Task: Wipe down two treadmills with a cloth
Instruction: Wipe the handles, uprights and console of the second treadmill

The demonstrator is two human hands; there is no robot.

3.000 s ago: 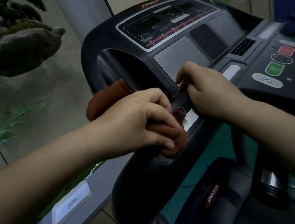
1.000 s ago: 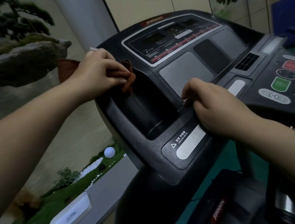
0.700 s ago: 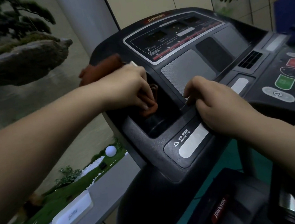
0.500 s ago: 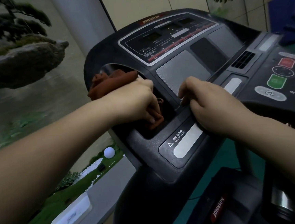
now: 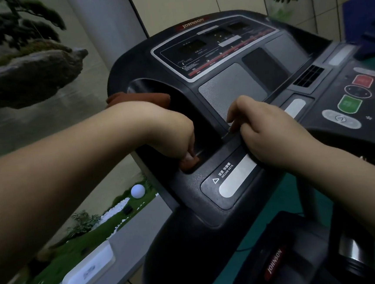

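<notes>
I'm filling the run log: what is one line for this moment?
left hand: holds cloth in console pocket | right hand: rests on treadmill console

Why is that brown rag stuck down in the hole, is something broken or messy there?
Nothing looks broken or spilled. The left hand grips the brown cloth inside the treadmill console's cup holder, wiping it. The right hand rests on the console's edge. The blurry display is only camera motion.
</notes>
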